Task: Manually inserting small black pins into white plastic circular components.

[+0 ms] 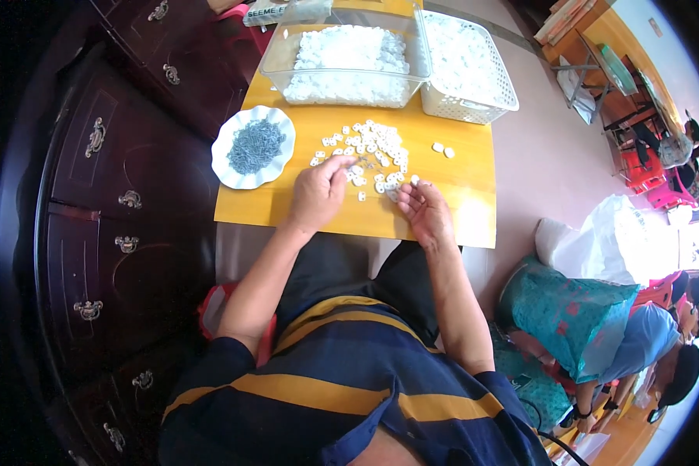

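Observation:
My left hand (318, 193) is closed over the near edge of a pile of small white plastic pieces (377, 140) with dark holes. Thin grey metal nails (366, 162) stick out at its fingertips. To the right, my right hand (427, 213) has its thumb and forefinger pinched on one small white plastic piece (415, 180), palm turned partly up. On the left of the table, a white scalloped plate (220, 149) holds a heap of the same thin grey nails (258, 146).
A clear plastic bin (276, 74) and a white perforated basket (474, 109), both full of white pieces, stand at the yellow table's (311, 217) far side. Two round white pieces (443, 150) lie apart. Dark drawers (132, 194) line the left; teal bags (567, 311) and people are at right.

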`<state>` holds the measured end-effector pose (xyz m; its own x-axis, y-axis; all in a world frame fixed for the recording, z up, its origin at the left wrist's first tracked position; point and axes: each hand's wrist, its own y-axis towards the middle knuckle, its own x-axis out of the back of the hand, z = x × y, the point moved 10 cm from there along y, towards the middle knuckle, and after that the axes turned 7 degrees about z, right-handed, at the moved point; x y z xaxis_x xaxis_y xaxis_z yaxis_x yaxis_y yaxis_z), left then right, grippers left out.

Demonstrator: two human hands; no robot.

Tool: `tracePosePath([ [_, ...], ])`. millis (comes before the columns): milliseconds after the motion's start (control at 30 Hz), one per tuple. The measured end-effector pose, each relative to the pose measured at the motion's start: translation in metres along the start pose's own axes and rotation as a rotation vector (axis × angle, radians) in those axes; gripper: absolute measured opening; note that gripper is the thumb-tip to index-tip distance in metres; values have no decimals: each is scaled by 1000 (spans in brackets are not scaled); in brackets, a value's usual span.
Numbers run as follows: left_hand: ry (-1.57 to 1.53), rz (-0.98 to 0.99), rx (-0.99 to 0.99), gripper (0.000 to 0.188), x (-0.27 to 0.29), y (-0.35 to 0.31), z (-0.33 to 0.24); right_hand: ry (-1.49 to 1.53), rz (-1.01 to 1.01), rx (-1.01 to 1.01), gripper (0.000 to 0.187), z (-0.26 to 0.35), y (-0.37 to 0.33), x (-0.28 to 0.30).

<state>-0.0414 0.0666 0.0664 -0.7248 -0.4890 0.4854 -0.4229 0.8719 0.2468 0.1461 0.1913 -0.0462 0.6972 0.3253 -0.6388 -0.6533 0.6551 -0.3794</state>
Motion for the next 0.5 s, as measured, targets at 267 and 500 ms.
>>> tracePosePath([
  [267,576,-65,-13,30,28,36,32,59,38,20,23,0,-2,6],
  [500,689,-13,-103,22,6,80,42,175,-14,-23,23,0,-26,15],
])
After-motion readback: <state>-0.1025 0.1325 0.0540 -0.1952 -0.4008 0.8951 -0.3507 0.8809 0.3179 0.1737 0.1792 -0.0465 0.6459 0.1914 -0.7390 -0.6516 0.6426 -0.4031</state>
